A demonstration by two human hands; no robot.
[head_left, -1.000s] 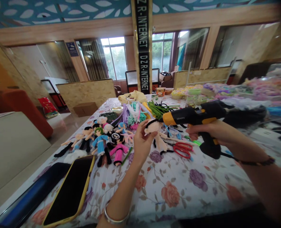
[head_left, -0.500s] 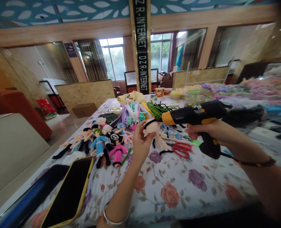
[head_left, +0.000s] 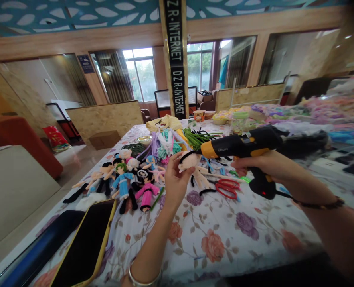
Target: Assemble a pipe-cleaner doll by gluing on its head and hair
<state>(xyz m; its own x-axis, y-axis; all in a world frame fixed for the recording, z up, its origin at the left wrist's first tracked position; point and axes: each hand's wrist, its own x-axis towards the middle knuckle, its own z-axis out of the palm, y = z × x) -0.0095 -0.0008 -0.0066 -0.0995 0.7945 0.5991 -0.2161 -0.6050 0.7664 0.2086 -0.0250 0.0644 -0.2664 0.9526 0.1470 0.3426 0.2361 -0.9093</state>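
Closed around the head of a cream pipe-cleaner doll (head_left: 190,161) is my left hand (head_left: 178,175). A black strip curves over the top of that head. My right hand (head_left: 260,164) grips a black and yellow hot glue gun (head_left: 239,144) by its handle, and its nozzle is at the black strip; whether it touches I cannot tell. The doll's pale limbs hang down to the right of my left fingers. Red-handled scissors (head_left: 227,188) lie on the cloth below the gun. Finished-looking dolls, one in blue (head_left: 123,182) and one in pink (head_left: 147,193), lie to the left.
Bundles of pipe cleaners (head_left: 169,142) lie behind my left hand. At the front left are a phone in a yellow case (head_left: 85,243) and a dark blue glossy object (head_left: 39,249). Heaped pastel material (head_left: 311,107) covers the back right of the flowered tablecloth (head_left: 194,247).
The view has shifted slightly. Both hands, the doll and the glue gun keep nearly the same position relative to each other. A small red light now shows on the gun's base.
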